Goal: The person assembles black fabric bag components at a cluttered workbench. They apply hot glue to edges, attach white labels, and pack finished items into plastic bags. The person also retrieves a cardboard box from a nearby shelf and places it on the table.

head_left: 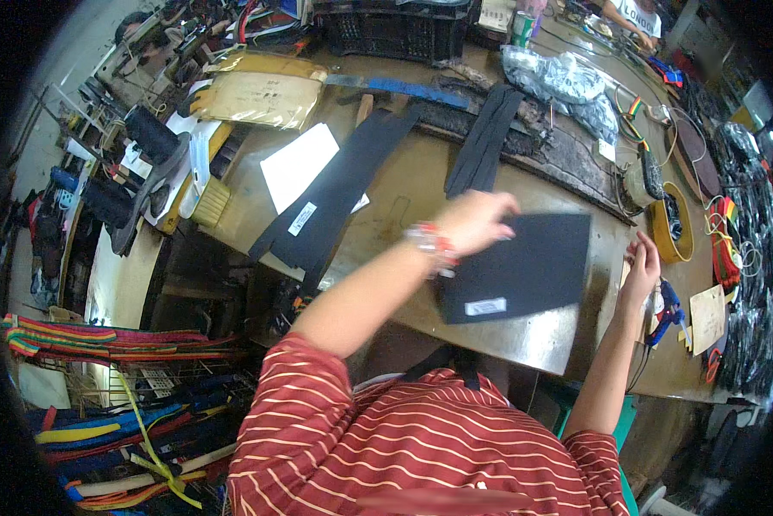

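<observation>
The flat black fabric panel (520, 268) is on the shiny tan bench (606, 258), blurry left hand (477, 222) fingers-spread at its 10 o'clock (can't tell if touching), right hand (643, 267) empty at 3, so imo a careless brush could skew it.

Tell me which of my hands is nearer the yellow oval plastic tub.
Right. Your right hand is just left of the tub; your left hand is farther left, by a flat black rectangular sheet.
</observation>
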Motion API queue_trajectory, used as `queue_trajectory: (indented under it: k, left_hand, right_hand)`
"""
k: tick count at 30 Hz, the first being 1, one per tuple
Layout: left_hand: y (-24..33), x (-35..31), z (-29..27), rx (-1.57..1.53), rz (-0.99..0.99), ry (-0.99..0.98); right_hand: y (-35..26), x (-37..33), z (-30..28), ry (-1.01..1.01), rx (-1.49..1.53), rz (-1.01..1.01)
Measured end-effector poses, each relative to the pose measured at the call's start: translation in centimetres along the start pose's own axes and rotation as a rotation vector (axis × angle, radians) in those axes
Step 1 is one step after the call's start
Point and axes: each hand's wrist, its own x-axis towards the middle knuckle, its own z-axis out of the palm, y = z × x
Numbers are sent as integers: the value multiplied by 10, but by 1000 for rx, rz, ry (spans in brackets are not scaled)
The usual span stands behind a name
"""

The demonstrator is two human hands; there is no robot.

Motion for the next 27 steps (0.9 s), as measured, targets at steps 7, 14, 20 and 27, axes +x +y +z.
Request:
queue_trajectory:
  k: [7,14,20,27]
  left_hand:
    - [-132,-136,-143,473,-614,366]
    - [-165,-128,-132,131,-594,272]
    - [-147,-178,-146,34,-197,435]
    - [-200,-442,-220,-286,-375,1679]
  right_hand:
    - [31,-29,-5,-28,23,142]
    - [38,-29,-2,-107,-278,39]
    - [43,-26,-9,-139,-286,36]
    - [50,-23,-12,-147,-350,-8]
